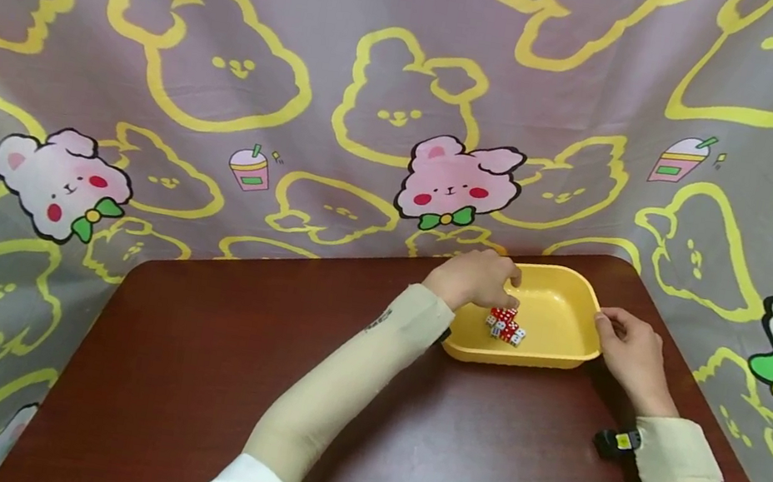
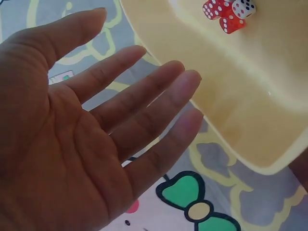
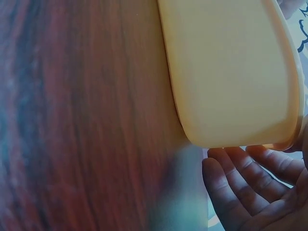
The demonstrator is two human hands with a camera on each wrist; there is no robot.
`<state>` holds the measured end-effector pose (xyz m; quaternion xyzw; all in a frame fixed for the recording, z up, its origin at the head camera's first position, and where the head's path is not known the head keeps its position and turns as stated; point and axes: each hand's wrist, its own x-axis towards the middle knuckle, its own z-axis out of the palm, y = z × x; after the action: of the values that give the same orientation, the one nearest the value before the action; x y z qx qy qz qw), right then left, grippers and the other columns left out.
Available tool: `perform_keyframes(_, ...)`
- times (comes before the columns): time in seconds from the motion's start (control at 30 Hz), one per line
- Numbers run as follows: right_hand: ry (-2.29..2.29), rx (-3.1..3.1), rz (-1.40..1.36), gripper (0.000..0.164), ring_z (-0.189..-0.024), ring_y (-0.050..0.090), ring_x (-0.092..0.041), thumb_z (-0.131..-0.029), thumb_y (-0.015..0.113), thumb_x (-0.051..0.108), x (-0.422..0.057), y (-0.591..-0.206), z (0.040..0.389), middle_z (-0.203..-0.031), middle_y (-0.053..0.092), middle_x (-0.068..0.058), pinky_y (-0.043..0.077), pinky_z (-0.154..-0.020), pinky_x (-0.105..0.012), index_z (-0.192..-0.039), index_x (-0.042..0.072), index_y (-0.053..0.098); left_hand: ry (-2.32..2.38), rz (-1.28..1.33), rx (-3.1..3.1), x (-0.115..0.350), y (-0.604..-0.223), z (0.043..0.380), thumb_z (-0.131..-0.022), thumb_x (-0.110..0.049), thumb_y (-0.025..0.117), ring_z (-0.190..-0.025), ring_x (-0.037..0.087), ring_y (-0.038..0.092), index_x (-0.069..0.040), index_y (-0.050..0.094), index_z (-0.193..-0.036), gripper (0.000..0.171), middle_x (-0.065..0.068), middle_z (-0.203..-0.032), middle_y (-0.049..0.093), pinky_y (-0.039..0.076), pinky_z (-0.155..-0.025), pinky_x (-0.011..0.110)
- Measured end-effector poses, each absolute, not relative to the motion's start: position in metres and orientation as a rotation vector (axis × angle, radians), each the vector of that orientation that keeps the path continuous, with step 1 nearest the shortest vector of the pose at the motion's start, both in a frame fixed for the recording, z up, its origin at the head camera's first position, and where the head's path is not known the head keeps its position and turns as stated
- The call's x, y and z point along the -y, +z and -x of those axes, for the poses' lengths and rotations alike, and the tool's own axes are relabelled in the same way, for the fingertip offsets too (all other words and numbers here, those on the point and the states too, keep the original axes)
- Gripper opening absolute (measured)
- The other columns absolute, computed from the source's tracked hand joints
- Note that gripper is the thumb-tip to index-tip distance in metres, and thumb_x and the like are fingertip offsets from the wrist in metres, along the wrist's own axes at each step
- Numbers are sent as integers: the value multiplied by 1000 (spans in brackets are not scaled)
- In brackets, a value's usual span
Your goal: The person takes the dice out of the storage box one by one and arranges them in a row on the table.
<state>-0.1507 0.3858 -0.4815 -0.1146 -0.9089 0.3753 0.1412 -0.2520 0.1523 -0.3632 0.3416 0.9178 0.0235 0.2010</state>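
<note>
A yellow plastic basin is at the right back of the table, with several red and white dice clustered toward its left side. My left hand is over the basin's left end. In the left wrist view its palm faces the camera, fingers spread and holding nothing, with the fingertips near the rim. The red and white dice show inside at the top of that view. At the basin's right end, my right hand pinches the rim. The right wrist view shows its fingers against the end wall, the thumb mostly hidden.
The dark brown wooden table stretches left and forward of the basin. A cartoon-patterned cloth hangs close behind the back edge and along the right side. A black wrist device sits at my right wrist.
</note>
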Motion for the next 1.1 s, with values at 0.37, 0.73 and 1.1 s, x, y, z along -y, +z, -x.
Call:
perform_keyframes(0.37,1086,2612,357,45,-70,49,12,-99,47,37,-385,-482,153,-109,69,-24,40,-59,-11,-117,1,65,32,-863,-2523,-170,-374,265,-90,-27,67,-101,13,53,-29,61,-127,38,-8,-126,55,47,-79,27)
perform_keyframes(0.73,1083,2622,386,43,-68,50,9,-98,48,37,-383,-483,150,-105,71,-23,41,-58,-14,-113,1,67,-7,-872,-2532,-180,-382,264,-91,-26,65,-103,11,52,-26,63,-121,30,-8,-120,56,47,-86,27)
perform_keyframes(1.1,1099,2619,401,37,-62,53,2,-97,50,36,-383,-483,149,-93,71,-19,43,-56,-17,-101,4,68,-3,-832,-2562,-179,-395,265,-93,-20,60,-86,11,54,-23,64,-101,9,-6,-102,58,45,-71,24)
